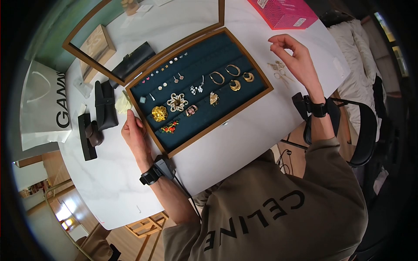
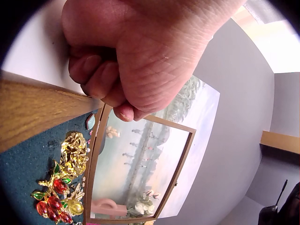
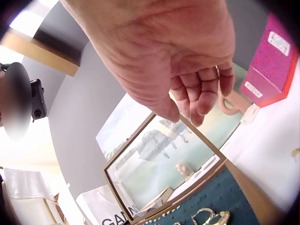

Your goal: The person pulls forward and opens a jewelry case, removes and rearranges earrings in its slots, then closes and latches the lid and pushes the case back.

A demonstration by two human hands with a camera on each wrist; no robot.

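Head view: person seated at a white marble desk (image 1: 261, 126), wooden jewellery box (image 1: 250, 98) open before them, its glass-paned lid (image 1: 143, 26) raised at the far side.

Left hand (image 1: 134, 130) rests at the box's near-left corner — fingers (image 2: 96, 77) curled into a loose fist against the wooden rim, knuckles touching the frame. Left wrist view shows nothing held inside the curl. Just beside it inside the box: a gold nugget-like brooch (image 1: 159, 113) and a red-and-green enamel brooch (image 1: 170, 127) on the dark teal lining.

Right hand (image 1: 296, 58) is raised over the desk to the right of the box, apart from it. Fingers bent, thumb and forefinger brought close together; right wrist view shows the fingers (image 3: 201, 93) hanging loosely curled, and I cannot tell whether anything small is pinched. Below that hand lie loose gold earrings (image 1: 278, 71) on the bare desk — outside the box, near its right corner.

Inside the box: gold hoop earrings (image 1: 226, 74), a flower-shaped brooch (image 1: 177, 102), rows of small studs (image 1: 167, 65).

Around: pink box (image 1: 285, 13) at far right, black pouches (image 1: 104, 106) and a white shopping bag (image 1: 43, 104) at left.
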